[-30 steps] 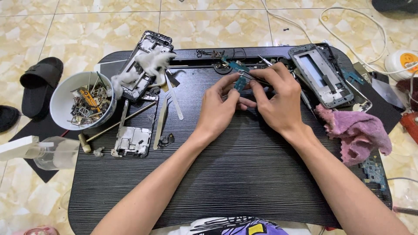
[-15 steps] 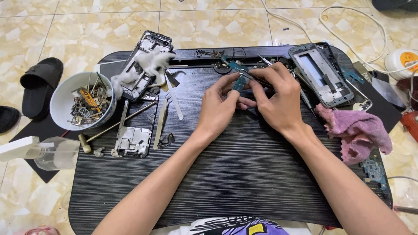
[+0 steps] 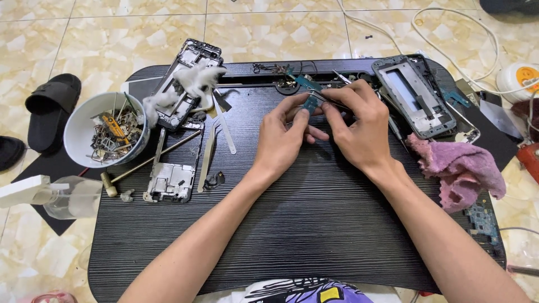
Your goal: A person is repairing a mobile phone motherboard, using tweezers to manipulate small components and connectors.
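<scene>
Nothing much has shifted vs 0.5 s ago: both hands sit at the same spot, upper centre of the frame, over the black ribbed lap desk (image 3: 292,235).

Left hand (image 3: 283,137): thumb and forefinger pinch a small teal circuit board (image 3: 310,103), other fingers curled loosely under. Right hand (image 3: 359,126): fingers pressed together round thin metal tweezers (image 3: 324,100), tips meeting the board. Board is held just above the desk, between the 2 hands, near the desk's top edge.

Around them:
- Upper right: grey phone frame (image 3: 415,95), rectangular, lying tilted; just below it a crumpled pink cloth (image 3: 457,168).
- Far upper right: round white device w/ an orange label (image 3: 519,78), white cables (image 3: 449,50) looping over the tile floor.
- Lower right edge of desk: another teal board (image 3: 482,219), part hidden.
- Upper left: dark phone frame (image 3: 188,78) w/ white cotton tufts (image 3: 193,78) on it; below it a 2nd silver tweezers (image 3: 206,163) and a small silver inner frame (image 3: 171,180).
- Left: white bowl (image 3: 76,134) full of small metal parts and a yellow bit.
- Lower left: clear spray bottle (image 3: 50,196) w/ white head, lying on its side.
- Far left, on the floor: black sandal (image 3: 48,112).

No readable label detail at this size.
</scene>
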